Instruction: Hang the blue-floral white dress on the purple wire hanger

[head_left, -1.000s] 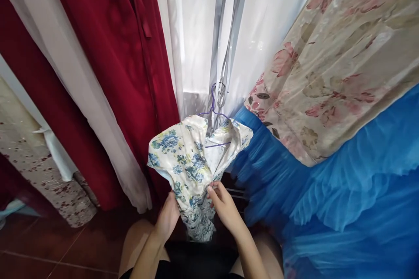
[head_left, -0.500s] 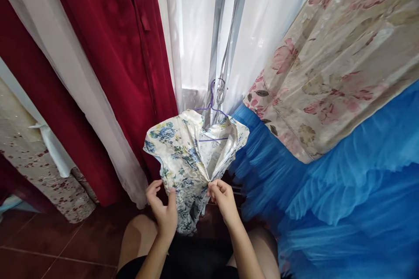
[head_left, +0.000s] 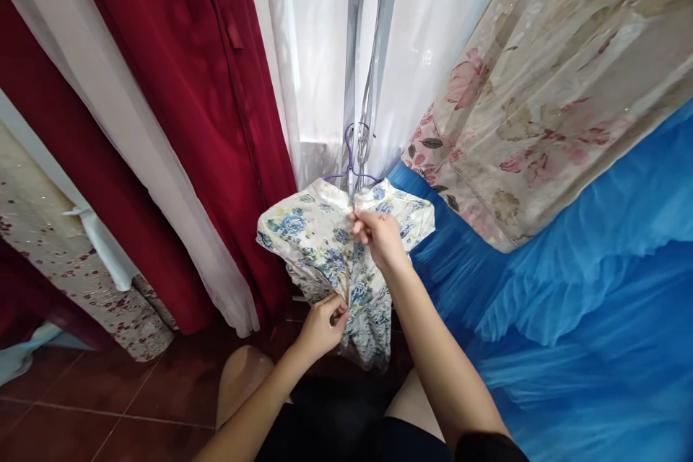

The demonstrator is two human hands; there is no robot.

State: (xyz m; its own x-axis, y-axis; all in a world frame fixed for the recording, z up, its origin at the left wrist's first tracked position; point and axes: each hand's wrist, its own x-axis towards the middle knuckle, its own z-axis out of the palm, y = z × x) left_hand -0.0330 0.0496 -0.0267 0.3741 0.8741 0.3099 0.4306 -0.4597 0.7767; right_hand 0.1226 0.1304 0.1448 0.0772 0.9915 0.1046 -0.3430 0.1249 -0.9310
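Between curtain [head_left: 178, 86] and tulle [head_left: 568, 267] (tight gap), right hand [head_left: 379, 234] pinching dress [head_left: 308, 231] collar, left hand [head_left: 319, 328] its edge

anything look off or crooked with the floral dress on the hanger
Yes: the floral dress hangs bunched and creased on the purple hanger, not flat. Its front is gathered between the right hand, pinching at the neckline, and the left hand, pinching lower down. No tear or stain shows.

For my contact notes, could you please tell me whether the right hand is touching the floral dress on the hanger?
Touching. The head view shows the right hand pinching the floral dress at its neckline, just under the purple hanger.
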